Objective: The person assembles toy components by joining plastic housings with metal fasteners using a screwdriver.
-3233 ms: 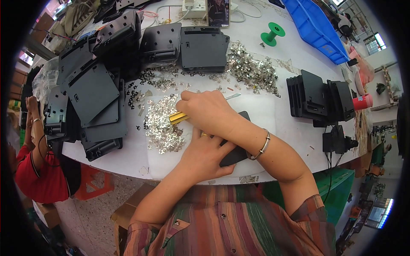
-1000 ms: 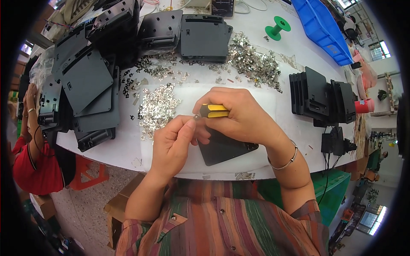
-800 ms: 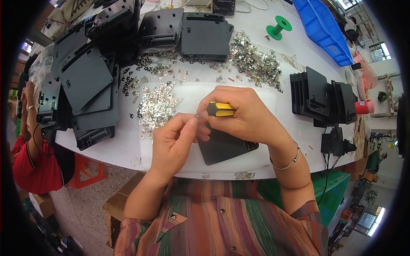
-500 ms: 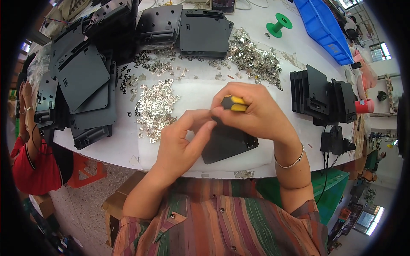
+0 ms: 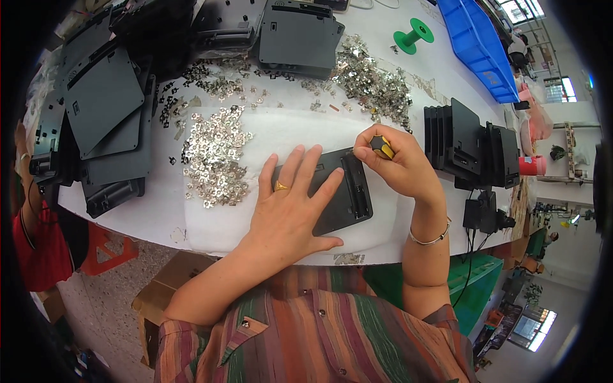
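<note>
A black plastic panel (image 5: pixel 335 207) lies at a slant on the white padded sheet before me. My left hand (image 5: pixel 286 207) rests flat across its left part, fingers spread, a gold ring on one of them. At the panel's upper right corner, my right hand (image 5: pixel 403 167) is closed around the yellow-and-black handle of a screwdriver (image 5: pixel 382 147). The handle stands nearly upright; the tip is hidden beneath the hand. A slotted raised strip runs down the panel's right side. Left of my left hand spreads a heap of small shiny metal clips (image 5: pixel 217 159).
Dark panels (image 5: pixel 105 105) are piled at the left, with another stack (image 5: pixel 297 41) at the back. More panels (image 5: pixel 463 137) stand upright at the right. Another metal heap (image 5: pixel 373 76), a green spool (image 5: pixel 414 36) and a blue bin (image 5: pixel 479 48) lie behind. A person in red (image 5: pixel 45 249) sits at the left.
My left hand has opened from a pinch beside the tool and now lies flat on the panel. My right hand has moved right with the screwdriver. The panel has turned, showing its slotted strip.
</note>
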`<state>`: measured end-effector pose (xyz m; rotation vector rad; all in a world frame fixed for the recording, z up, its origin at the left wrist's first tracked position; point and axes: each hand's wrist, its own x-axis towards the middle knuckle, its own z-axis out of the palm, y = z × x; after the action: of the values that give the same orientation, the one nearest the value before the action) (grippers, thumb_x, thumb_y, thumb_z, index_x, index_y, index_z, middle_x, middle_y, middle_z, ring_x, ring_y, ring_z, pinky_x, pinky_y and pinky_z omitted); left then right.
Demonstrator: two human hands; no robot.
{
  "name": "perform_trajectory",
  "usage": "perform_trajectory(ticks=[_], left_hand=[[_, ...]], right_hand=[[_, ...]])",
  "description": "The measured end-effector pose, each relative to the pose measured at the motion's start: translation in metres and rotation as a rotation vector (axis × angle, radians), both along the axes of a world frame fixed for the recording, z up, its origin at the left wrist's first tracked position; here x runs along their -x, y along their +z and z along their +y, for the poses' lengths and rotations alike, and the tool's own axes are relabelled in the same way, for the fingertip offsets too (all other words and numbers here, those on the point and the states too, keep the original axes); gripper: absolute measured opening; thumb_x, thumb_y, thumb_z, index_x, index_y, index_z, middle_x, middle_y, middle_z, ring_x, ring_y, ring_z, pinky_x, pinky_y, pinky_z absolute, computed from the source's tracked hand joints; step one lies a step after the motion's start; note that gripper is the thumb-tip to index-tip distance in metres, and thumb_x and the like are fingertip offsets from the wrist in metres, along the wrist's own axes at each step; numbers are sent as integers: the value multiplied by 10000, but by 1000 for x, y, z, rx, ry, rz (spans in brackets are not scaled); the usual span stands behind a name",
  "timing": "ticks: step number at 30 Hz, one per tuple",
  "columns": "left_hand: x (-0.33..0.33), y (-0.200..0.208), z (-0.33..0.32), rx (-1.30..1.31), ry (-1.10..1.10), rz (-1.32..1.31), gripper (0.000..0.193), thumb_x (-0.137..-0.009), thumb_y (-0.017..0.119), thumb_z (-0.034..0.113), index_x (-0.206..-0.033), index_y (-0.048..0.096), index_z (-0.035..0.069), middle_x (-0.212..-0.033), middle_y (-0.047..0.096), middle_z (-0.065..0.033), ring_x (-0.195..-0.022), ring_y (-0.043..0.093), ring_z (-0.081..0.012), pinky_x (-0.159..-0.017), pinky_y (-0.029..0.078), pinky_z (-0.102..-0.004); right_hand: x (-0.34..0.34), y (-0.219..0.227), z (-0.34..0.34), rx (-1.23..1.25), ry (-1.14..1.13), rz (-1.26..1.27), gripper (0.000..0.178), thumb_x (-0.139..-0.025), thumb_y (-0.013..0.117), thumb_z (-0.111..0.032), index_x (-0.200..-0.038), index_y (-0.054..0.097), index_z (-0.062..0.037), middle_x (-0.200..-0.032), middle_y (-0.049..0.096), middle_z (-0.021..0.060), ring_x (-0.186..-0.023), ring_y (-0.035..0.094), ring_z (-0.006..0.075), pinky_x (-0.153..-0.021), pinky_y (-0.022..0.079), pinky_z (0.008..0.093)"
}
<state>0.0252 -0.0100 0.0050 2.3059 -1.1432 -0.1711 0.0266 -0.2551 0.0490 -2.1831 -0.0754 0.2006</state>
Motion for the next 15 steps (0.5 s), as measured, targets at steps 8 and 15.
perform_trajectory(ticks=[8, 15], left_hand=[[-8, 2, -3, 285, 126, 4, 655, -784, 849, 353, -1329, 603, 87, -1419, 545, -166, -1345, 488, -330, -1124, 311, -504], [-16, 9, -6, 651, 235, 627, 211, -941, 717, 101, -1125, 681, 3, -981, 764, -104, -937, 748, -214, -835, 566, -322]], right_hand=[[1, 6, 7, -15, 29, -41, 116, -991, 689, -132, -947, 647, -33, -739, 542, -53, -670, 423, 34, -590, 354, 216], [4, 17, 24, -81, 124, -97, 76, -971, 674, -75, -937, 649, -13, -823, 615, 8, -694, 520, 64, -626, 434, 230]])
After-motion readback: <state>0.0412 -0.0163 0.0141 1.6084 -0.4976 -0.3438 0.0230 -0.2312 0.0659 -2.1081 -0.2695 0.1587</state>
